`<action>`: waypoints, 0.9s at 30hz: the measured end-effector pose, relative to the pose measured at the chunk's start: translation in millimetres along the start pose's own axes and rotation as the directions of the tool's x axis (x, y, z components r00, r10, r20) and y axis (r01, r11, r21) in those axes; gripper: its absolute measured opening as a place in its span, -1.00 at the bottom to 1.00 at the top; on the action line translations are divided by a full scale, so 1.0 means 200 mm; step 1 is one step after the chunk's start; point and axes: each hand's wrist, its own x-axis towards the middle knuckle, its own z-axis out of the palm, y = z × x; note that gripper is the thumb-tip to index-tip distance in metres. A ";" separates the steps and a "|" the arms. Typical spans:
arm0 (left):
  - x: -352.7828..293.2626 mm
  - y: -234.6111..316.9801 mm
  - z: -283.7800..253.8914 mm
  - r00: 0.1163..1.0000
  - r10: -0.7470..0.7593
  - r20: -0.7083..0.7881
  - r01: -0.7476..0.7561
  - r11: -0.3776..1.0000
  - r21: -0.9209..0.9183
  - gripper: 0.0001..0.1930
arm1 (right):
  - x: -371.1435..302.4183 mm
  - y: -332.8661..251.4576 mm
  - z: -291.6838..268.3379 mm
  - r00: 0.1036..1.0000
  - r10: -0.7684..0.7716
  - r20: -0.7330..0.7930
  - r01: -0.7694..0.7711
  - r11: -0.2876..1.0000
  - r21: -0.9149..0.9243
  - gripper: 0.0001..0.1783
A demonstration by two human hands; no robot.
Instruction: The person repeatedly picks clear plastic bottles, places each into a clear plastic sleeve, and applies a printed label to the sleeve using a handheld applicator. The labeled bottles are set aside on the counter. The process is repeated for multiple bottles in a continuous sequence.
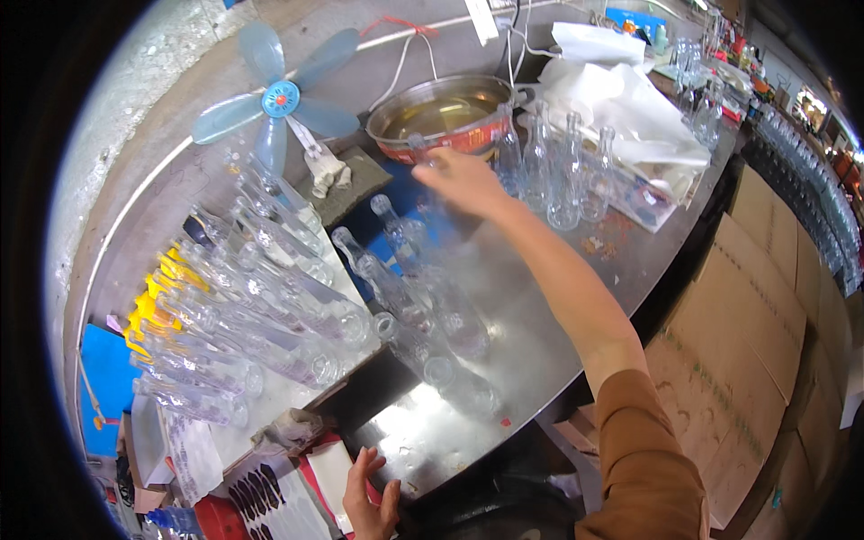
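Observation:
My right hand (463,183) reaches far out over the metal table, its fingers wrapped round the neck of a clear glass bottle (417,142). The top of that bottle shows beside a round metal pan (441,108) of yellowish liquid; its lower part is blurred. Several bottles (565,175) stand upright just right of the hand. Nearer me, a few more clear bottles (396,292) appear tilted on the table. Low in the view, my left hand (369,499) is empty with its fingers apart, close to the table's near edge.
Rows of clear bottles (261,297) fill a raised white board on the left. Behind them a blue-bladed fan (281,99) stands by the wall. White sheets (621,99) lie at the back right. Flattened cardboard (720,351) lines the right side, beyond the table edge.

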 end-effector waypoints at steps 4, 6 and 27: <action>0.00 -0.06 -0.01 1.000 -0.001 -0.015 0.001 1.000 -0.005 -0.31 | 0.19 0.09 -0.14 0.989 0.064 -0.132 -0.060 0.998 0.030 -0.47; 0.00 -0.02 -0.01 0.995 -0.092 0.024 0.093 0.992 -0.079 -0.41 | 0.31 0.15 -0.14 0.998 -0.002 -0.065 -0.008 0.989 -0.149 -0.50; -0.02 -0.02 -0.03 0.999 0.049 -0.015 -0.050 0.993 -0.111 -0.47 | -0.04 0.45 -0.12 0.910 -0.354 -0.214 0.225 0.858 -0.463 -0.78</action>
